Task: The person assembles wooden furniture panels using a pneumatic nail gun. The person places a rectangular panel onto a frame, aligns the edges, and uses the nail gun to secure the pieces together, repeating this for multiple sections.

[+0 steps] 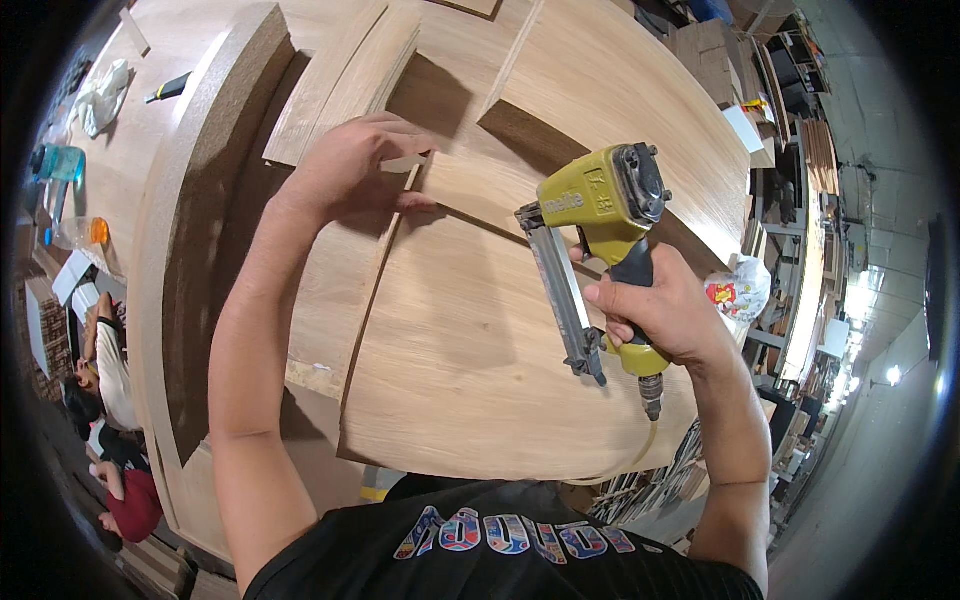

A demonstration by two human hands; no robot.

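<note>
My right hand [668, 308] is closed round the black grip of a yellow-green pneumatic nail gun [592, 205]. The gun's long metal magazine slants down over a light wood panel [460, 350], and a thin air hose leaves its base. My left hand [350, 165] pinches the left end of a narrow wooden strip [480, 192], which lies along the panel's far edge. Its thumb is on the near side of that end, and the fingers reach over the far side. From this angle I cannot tell whether the gun's nose touches any wood.
A thick, brown-edged board [190, 250] stands along the left. Wooden pieces [345, 80] and a large wood panel [620, 100] lie beyond my hands. Bottles [62, 163] and a white cloth [100, 98] sit far left, near other people. Stacked boards line the right.
</note>
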